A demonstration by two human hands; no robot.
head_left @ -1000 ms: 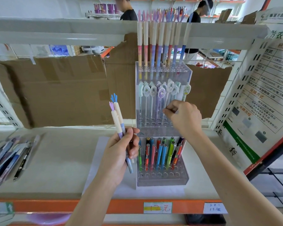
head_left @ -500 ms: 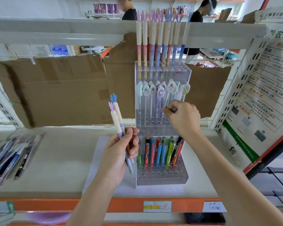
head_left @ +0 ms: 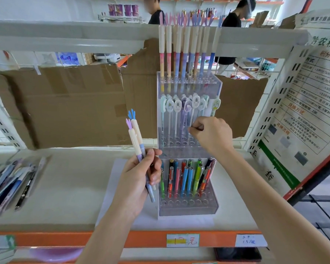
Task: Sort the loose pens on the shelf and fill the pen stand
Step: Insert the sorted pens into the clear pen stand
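- Shelf (head_left: 69, 187) in pale cream with an orange front edge carries a clear pen stand (head_left: 188, 206) standing upright on a white sheet (head_left: 112, 187).
- We see three tiers in the stand: tall pastel pens (head_left: 181, 54) in the top row, pens with oval cartoon toppers (head_left: 187, 105) in the middle row, and bright short pens (head_left: 185, 178) in the bottom row.
- The front holes of the bottom tier show no pens in them.
- We see the left hand (head_left: 139, 180) curled round two pens (head_left: 135, 138) with cream barrels, one with a blue forked tip and one with a purple one; they point up and lean a little left, just beside the stand's left edge.
- The right hand (head_left: 211, 136) is at the middle tier with its fingers curled in a narrow pinch on something thin and dark at the fingertips; we cannot tell which pen it is.
- Loose pens (head_left: 10, 183) lie in a heap at the far left of the shelf, well apart from the stand.
- Brown cardboard (head_left: 65, 105) lines the back of the shelf, and a printed poster (head_left: 309, 111) leans at the right.
- We see two people standing behind the upper shelf.
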